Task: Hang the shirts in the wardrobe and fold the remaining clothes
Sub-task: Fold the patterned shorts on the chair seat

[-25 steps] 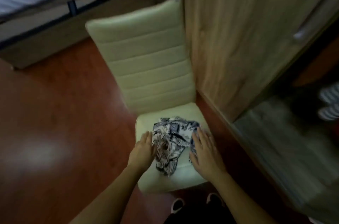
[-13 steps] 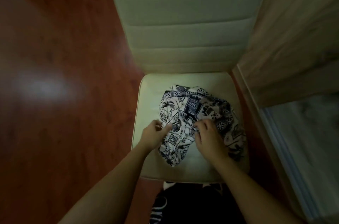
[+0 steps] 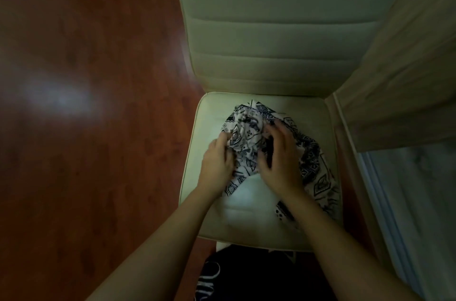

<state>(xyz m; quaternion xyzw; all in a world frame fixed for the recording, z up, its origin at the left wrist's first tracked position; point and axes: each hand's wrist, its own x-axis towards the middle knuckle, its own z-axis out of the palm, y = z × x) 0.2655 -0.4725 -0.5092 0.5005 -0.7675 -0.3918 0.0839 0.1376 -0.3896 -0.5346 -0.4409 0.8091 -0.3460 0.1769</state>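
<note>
A crumpled white garment with a dark blue geometric print (image 3: 249,128) lies on the seat of a cream padded chair (image 3: 261,216). My left hand (image 3: 218,160) pinches the cloth at its left side, fingers curled into the folds. My right hand (image 3: 278,160) lies on the middle of the garment with fingers bent, gripping a bunch of fabric. Part of the garment spreads out to the right of my right hand, toward the seat's right edge. What kind of garment it is cannot be told.
The chair's ribbed backrest (image 3: 278,24) rises beyond the seat. A light wooden wardrobe door (image 3: 404,83) stands close on the right, with a pale floor strip (image 3: 419,214) below it. Reddish wooden floor (image 3: 86,128) fills the left. My dark trousers (image 3: 246,276) show at the bottom.
The view has dropped and closed in on the chair seat. Both hands have gone from resting beside the garment to grasping it, gathering the cloth upward in the middle.
</note>
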